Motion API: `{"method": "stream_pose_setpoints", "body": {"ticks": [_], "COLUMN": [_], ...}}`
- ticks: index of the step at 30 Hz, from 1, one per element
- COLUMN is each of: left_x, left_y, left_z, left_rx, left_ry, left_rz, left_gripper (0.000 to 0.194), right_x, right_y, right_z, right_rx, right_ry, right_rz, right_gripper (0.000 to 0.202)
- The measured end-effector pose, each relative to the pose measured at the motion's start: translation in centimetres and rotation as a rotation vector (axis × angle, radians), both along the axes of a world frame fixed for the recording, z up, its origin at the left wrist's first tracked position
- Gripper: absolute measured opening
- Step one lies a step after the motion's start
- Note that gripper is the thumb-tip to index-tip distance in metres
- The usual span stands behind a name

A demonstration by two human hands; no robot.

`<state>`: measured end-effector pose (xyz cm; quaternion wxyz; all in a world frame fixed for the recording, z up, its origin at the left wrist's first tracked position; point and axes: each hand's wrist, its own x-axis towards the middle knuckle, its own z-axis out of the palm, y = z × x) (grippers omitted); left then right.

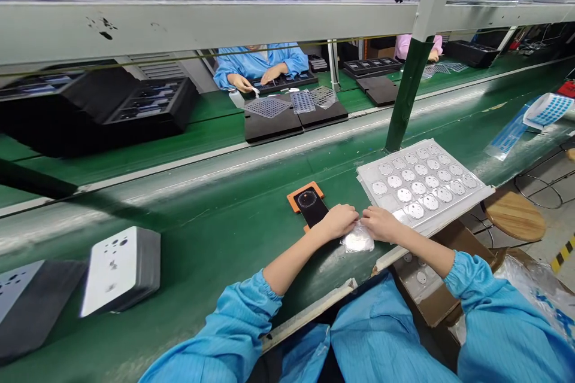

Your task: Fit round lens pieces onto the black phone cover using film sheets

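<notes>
My left hand [339, 221] and my right hand [381, 223] meet over the near edge of the bench, fingers closed in a pinch and tips almost touching. What they pinch is too small or hidden to make out. Right below the fingertips lies a crumpled piece of clear, shiny plastic [358, 240]. Beside my left hand, a black phone-shaped panel [314, 210] with a round ring rests on an orange holder [294, 199]; my wrist covers its lower end. To the right of my right hand, a clear tray [377, 175] holds rows of round silvery discs [417, 169].
Stacks of white plates with holes [114, 269] and grey pieces [40, 305] stand at left. A green post [406, 96] rises behind the tray. A blue-dotted roll [545, 111] lies far right. Across the bench, a person in blue [263, 66] works near black trays [323, 115].
</notes>
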<state>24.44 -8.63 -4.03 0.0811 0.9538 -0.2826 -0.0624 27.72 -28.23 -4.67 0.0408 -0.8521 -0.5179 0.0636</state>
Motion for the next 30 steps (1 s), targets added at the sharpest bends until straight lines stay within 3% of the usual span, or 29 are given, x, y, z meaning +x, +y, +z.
{"method": "stream_pose_setpoints", "body": {"ticks": [5,9,15,24,30], "left_x": [-1.7,-2.5,-2.4,-4.6,-5.2], "left_y": [-0.9,-0.6,-0.1,-0.9,-0.2], "left_z": [-0.4,0.1,1.1,-0.3,0.1], "left_rx": [0.061,0.07,0.08,0.095,0.07], "left_ry": [-0.08,-0.113,-0.13,-0.201,-0.215], "left_rz": [-0.023,-0.043,-0.043,-0.167,-0.126], "left_gripper": [0.019,0.018,0.014,0.018,0.016], "right_x": [0.4,0.4,-1.1,-2.6,-3.1], "right_y": [-0.4,-0.1,0.2,-1.8,-1.2], "right_z": [0.4,0.0,-0.6,-0.4,-0.8], "right_rx": [0.03,0.042,0.053,0.18,0.212], "right_ry": [0.067,0.094,0.067,0.147,0.145], "right_rz": [-0.097,-0.154,-0.125,-0.042,-0.124], "right_gripper": [0.01,0.021,0.016,0.01,0.029]}}
